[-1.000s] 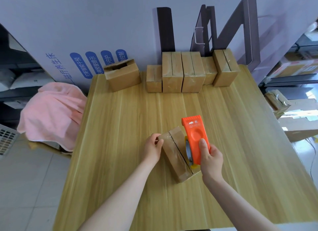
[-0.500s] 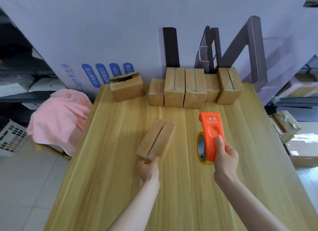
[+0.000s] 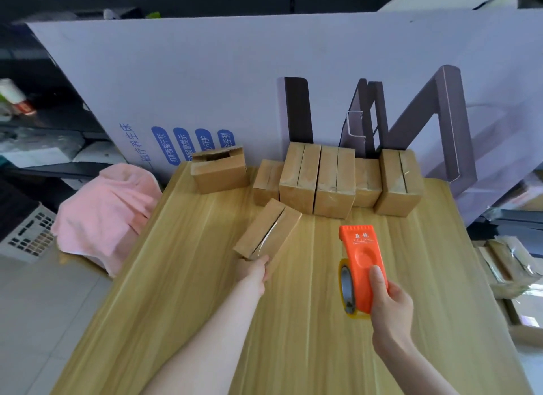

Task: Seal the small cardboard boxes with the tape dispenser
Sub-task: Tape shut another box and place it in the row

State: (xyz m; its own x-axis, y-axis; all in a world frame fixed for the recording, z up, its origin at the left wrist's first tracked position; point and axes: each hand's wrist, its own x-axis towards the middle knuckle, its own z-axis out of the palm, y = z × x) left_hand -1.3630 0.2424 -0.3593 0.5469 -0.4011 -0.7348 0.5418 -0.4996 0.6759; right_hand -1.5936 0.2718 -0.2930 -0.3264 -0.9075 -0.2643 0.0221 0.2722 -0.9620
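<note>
Where left hand (image 3: 255, 270) meets small box (image 3: 269, 232): near end touched, grip unclear.
Right hand (image 3: 388, 310): grips tape dispenser (image 3: 362, 262).

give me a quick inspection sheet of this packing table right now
surface: wooden table, bare wood showing in front
job's things: taped box mid-table; row of boxes along the back; open-topped box back left; orange tape dispenser clear of the boxes
clutter: pink cloth beside the table's left edge
hands: left hand holds the taped box's near end; right hand grips the tape dispenser
cables: nothing seen
surroundings: printed carton behind the table; shelves at left
</note>
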